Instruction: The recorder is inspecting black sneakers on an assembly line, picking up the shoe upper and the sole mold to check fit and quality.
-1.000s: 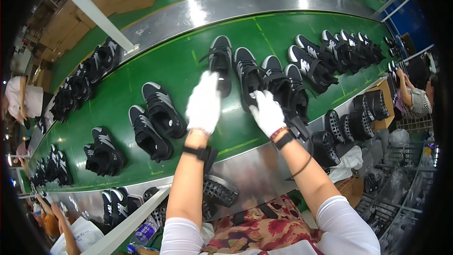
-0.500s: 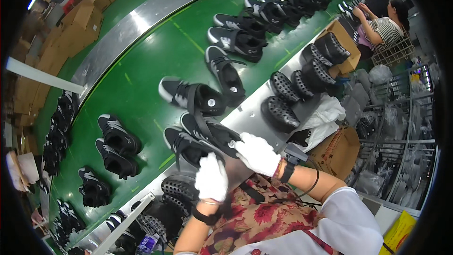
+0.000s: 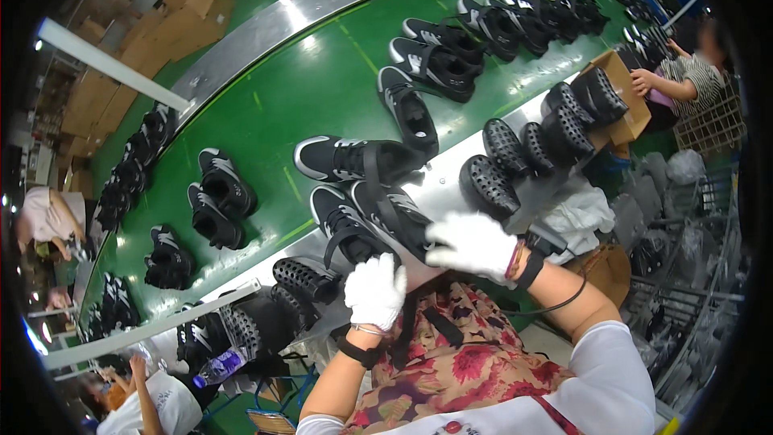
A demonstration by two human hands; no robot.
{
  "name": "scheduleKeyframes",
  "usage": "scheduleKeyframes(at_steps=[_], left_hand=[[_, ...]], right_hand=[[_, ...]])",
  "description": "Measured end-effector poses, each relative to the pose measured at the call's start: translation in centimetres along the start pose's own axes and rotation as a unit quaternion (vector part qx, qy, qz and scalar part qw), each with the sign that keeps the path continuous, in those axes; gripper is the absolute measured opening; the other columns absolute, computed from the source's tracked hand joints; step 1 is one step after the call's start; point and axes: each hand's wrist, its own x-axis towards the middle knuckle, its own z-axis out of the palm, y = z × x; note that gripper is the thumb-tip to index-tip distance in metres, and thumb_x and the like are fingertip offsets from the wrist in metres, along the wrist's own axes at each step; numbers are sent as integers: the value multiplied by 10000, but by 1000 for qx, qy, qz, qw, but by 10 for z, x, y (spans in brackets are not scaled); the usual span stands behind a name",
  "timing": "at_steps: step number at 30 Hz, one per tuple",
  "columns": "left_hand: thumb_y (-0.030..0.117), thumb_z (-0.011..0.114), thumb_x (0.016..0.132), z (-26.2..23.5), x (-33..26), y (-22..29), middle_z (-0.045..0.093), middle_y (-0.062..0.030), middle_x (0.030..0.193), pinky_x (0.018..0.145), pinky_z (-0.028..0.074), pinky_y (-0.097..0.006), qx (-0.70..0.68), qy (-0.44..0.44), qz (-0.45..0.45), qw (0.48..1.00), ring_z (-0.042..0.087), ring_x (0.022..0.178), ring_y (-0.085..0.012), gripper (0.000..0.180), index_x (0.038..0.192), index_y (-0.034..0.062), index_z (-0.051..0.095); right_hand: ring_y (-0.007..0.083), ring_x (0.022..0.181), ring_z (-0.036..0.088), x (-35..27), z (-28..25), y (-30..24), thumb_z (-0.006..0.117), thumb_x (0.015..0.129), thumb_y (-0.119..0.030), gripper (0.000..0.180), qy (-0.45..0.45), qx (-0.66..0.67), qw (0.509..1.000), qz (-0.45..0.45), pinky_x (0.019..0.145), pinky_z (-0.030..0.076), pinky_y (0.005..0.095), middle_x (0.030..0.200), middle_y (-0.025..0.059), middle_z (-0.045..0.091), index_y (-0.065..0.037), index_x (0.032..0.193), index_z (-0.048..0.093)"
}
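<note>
— Where are the hands?

— Both gloved. The left hand closes on the near shoe; the right hand grips its partner at the belt's edge.

— Any advice?

— Keep the pair together, lift clear of the metal rim.

— Beyond?

— A green belt carrying more shoes — cardboard boxes behind.

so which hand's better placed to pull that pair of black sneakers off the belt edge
Probably the right hand: its glove already lies on the nearer black sneaker of the pair, at the edge of the green belt. The left hand sits below the other sneaker, at most touching its heel end.
</note>
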Motion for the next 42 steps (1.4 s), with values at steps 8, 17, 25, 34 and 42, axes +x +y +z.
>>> scheduleKeyframes(at_steps=[8,17,25,34,42], left_hand=[[456,702,836,-10,23,32,578,-140,845,723,428,-462,23,-26,11,999,550,824,-334,631,1388,182,567],[300,669,878,11,31,18,533,-167,958,691,483,-445,-60,-63,31,996,550,873,-341,460,1309,159,588],[111,574,845,18,47,-8,557,-185,923,698,506,-440,-88,-9,126,988,583,876,-358,284,1118,75,645],[77,586,826,-2,23,-29,540,-148,911,663,504,-435,-32,-57,160,985,585,840,-337,384,1204,125,631],[41,611,830,5,-7,-15,559,-125,900,636,496,-421,-25,-60,206,976,594,796,-324,555,1357,214,606]], right_hand=[[298,1050,554,158,9,57,623,803,-188,217,177,-329,918,-134,798,450,433,1018,82,657,-84,990,661],[292,855,663,232,-26,65,595,884,-243,170,197,-318,926,52,726,517,439,791,120,698,-95,856,674],[347,1025,601,239,-69,131,688,850,-312,244,260,-354,886,149,803,463,484,1009,96,682,-139,1022,690],[260,950,688,-6,-167,67,679,886,-153,212,396,61,912,88,869,535,345,993,127,707,-18,1048,687],[341,958,637,-136,-31,151,711,813,-130,179,366,28,908,201,883,514,410,988,133,673,-58,972,672]])
